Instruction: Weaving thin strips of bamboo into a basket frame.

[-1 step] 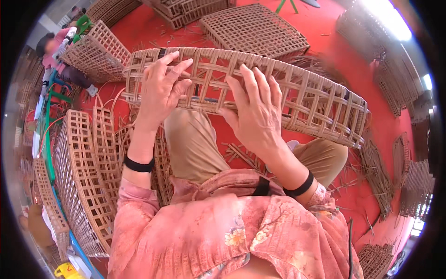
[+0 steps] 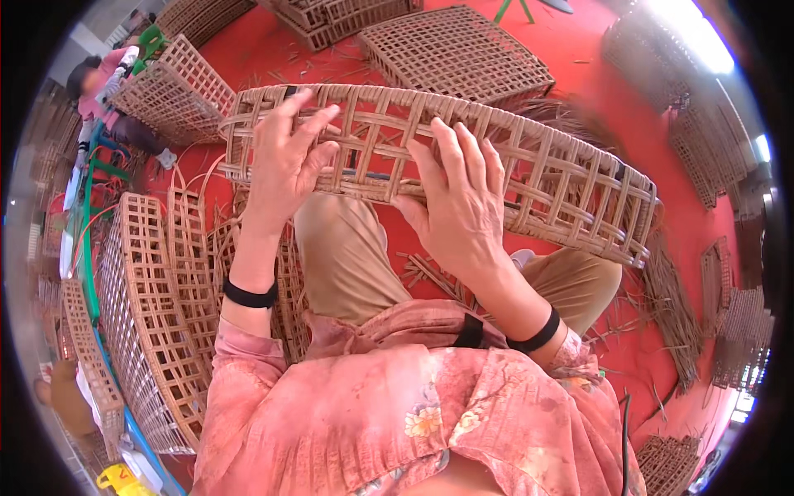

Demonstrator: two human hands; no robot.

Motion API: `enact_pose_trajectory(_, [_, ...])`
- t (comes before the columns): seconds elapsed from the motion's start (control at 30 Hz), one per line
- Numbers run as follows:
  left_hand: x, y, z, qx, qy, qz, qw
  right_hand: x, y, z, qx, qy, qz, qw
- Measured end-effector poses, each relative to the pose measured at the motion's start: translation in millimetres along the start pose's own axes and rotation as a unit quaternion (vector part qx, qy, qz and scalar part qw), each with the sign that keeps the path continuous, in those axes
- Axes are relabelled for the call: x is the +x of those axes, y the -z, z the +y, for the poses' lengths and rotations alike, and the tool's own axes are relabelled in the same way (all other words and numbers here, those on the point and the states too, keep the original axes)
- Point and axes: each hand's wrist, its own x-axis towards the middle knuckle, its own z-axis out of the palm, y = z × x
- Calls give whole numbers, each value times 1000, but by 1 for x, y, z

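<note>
A long, shallow brown wicker basket (image 2: pixel 542 174) with an open lattice side rests on edge across my knees. Over its left part is my left hand (image 2: pixel 285 157), fingers stretched and apart, held against or just in front of the weave; exact contact cannot be made out. My right hand (image 2: pixel 463 186) grips the middle of the basket, its fingers spread over the lattice and its thumb by the lower band. A dark band wraps the upper rim near my left fingertips. What lies behind both palms is hidden.
Several lattice panels (image 2: pixel 153 314) lean at my left. A flat wicker piece (image 2: pixel 455 54) lies ahead on the red floor (image 2: pixel 571 50). Bundled strips (image 2: pixel 674 318) lie at the right, with cane scraps (image 2: pixel 430 277) between my legs. Another person (image 2: pixel 112 91) sits far left beside a basket (image 2: pixel 178 91).
</note>
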Motion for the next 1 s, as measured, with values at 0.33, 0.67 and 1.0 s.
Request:
enact_pose_trajectory(0.33, [-37,-18,-22,11,78,70,994,-19,-14,8,6,45,68,997])
enact_pose_trajectory(0.67, [-43,-20,-32,-59,128,139,980,-30,10,21,24,70,97,992])
enact_pose_trajectory(1.0, [-32,4,-79,113,229,53,965,-113,77,92,-120,-54,58,990])
